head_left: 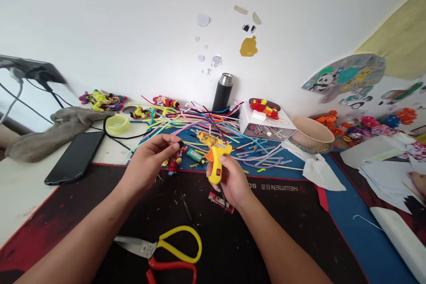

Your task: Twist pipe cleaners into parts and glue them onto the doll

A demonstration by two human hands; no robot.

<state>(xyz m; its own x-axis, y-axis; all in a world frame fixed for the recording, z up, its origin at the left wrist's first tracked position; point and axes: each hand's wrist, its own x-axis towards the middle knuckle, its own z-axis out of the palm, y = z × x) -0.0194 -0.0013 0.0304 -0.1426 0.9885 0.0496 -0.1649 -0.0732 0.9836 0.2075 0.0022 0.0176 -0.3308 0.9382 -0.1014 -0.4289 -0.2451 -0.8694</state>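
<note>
At the centre of the counter (pixel 20 206), over a dark mat (pixel 229 244), the right hand (pixel 234 182) has its grip clamped around the handle of a yellow glue gun (pixel 218 159), its nozzle pointing far and left. To its left, the left hand (pixel 149 155) has its grip together, thumb against fingers, pinching a small black piece (pixel 181 143). Just nearer than those fingertips is a small red-clad figure (pixel 173 167); whether it touches the hand cannot be told. A green object (pixel 195 155) lies between the hands. Nearer on the mat are scissors (pixel 149 250) with one yellow and one red handle. Beyond the hands spread many coloured pipe cleaners (pixel 186 120), with a black flask (pixel 222 96) behind them. A phone (pixel 75 158) lies to the left.
</note>
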